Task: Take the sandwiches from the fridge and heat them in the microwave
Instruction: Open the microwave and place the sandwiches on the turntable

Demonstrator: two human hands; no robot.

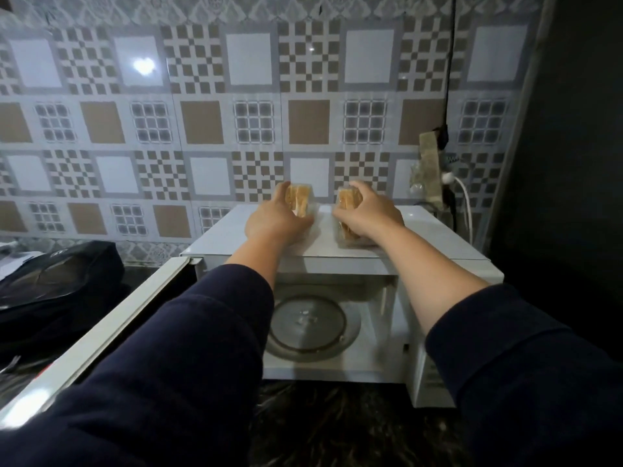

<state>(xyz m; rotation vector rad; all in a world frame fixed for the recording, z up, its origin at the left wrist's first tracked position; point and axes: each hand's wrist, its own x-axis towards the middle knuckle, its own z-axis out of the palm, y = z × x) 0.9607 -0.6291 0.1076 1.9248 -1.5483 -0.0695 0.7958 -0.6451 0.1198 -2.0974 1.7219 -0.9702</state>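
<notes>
On top of the microwave [421, 237], both my hands are at work, each holding one sandwich. My left hand [274, 220] curls round the left sandwich [298, 201], thumb on its left side and the fingers hidden round its near right side. My right hand [369, 214] grips the right sandwich [349, 200] from above, fingers arched over its far end. Both sandwiches sit in clear plastic wrap, toasted brown bread showing through, and both rest on the white top panel, side by side with a small gap between them. I cannot tell whether either is lifted off the panel.

Dark blue sleeves [188, 358] cover my forearms, pushed back from the wrists.

Below my hands, the microwave stands with its door [101, 332] swung wide to the left. Inside the white cavity lies a round glass turntable [308, 326] with nothing on it.

The microwave sits on a dark, speckled worktop [337, 426]. To the left, on the same worktop, lies a black bag [57, 281]. Behind everything is a wall of patterned tiles [202, 123] in grey, white and brown. At the right, a black cable [450, 62] hangs down the wall to a cluster of plugs [445, 183] just behind the microwave's back right corner.
</notes>
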